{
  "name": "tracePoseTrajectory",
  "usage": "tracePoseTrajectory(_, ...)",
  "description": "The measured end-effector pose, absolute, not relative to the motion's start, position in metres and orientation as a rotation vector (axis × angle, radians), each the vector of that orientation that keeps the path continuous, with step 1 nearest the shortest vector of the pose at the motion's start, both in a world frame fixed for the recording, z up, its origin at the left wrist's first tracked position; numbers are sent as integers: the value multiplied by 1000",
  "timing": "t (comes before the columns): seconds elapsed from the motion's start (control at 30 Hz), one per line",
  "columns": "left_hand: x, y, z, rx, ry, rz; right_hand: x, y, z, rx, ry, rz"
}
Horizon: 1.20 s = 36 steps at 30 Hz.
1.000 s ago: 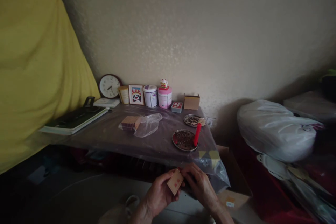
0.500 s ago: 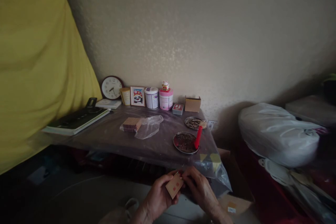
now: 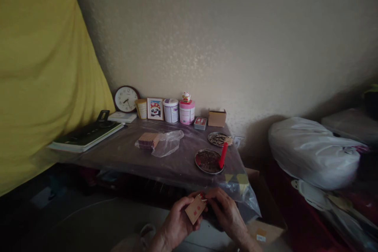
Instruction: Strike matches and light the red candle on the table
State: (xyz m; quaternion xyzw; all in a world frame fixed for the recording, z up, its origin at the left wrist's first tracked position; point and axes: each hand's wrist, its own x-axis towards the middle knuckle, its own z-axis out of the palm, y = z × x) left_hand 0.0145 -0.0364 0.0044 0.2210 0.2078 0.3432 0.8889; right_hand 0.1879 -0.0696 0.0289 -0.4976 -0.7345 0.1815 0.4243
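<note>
My left hand [image 3: 176,223] is closed round a small tan matchbox [image 3: 195,210] with red print, tilted in front of the table's edge. Match heads show at the box's open upper end. Against that end, the fingers of my right hand [image 3: 226,212] are pinched together on a match [image 3: 204,200], partly hidden by the fingertips. Beyond the hands, a red candle [image 3: 223,155] stands upright on the right side of a round metal plate [image 3: 203,170] with dark residue.
Behind that plate, another plate [image 3: 210,141] holds many matchsticks. A stack of matchboxes [image 3: 147,141] lies in clear plastic wrap [image 3: 169,143]. Along the wall stand a clock [image 3: 126,99], a picture frame [image 3: 155,109], tins and a cardboard box [image 3: 217,118]. A white bag [image 3: 313,151] sits at right.
The matchbox has tilted slightly in my left hand. My right fingers remain at its open end, where a match now shows more plainly. Objects on the table have not moved.
</note>
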Motion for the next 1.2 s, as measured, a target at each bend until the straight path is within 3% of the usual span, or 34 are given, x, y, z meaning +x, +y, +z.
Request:
tracePoseTrajectory(0.5,10,-35,16,397,387,795,195,-68,31,-1351,-1724,355)
tracePoseTrajectory(0.87,11,-34,15,363,321,810,182,-66,21,-1219,-1203,846)
tracePoseTrajectory(1.2,15,-33,11,322,264,877,170,-72,32,-1120,-1209,888)
